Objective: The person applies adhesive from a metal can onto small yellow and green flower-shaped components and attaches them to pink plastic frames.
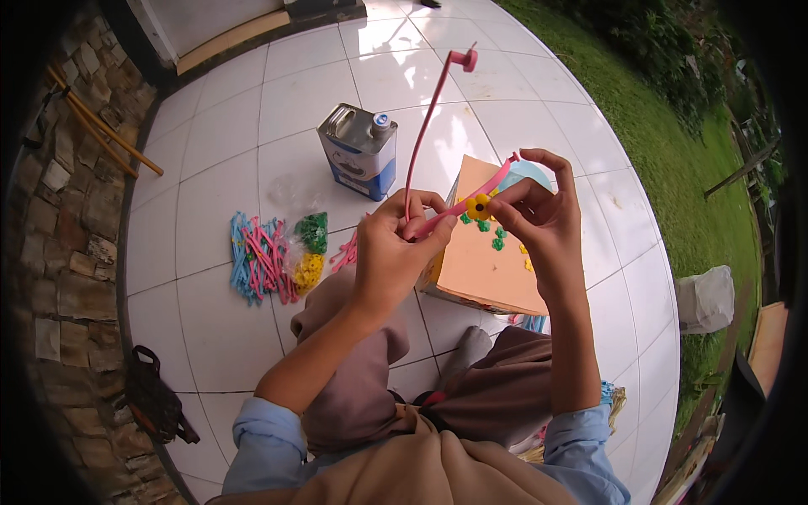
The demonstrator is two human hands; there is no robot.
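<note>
My left hand is closed on a pink plastic strip, pinching its wide part between thumb and fingers. A long thin end of the strip arches up from that hand and finishes in a small knob. Against the strip's middle sits a yellow plastic flower with a dark centre. My right hand pinches the flower at its edge with the thumb, its index finger raised near the strip's far tip. Below the hands, several small green flowers and yellow flowers lie on a cardboard box.
Left of my knees lie bundled pink and blue plastic strips and a clear bag of green and yellow pieces. A metal can stands beyond. A dark bag rests by the stone wall; grass borders the tiles.
</note>
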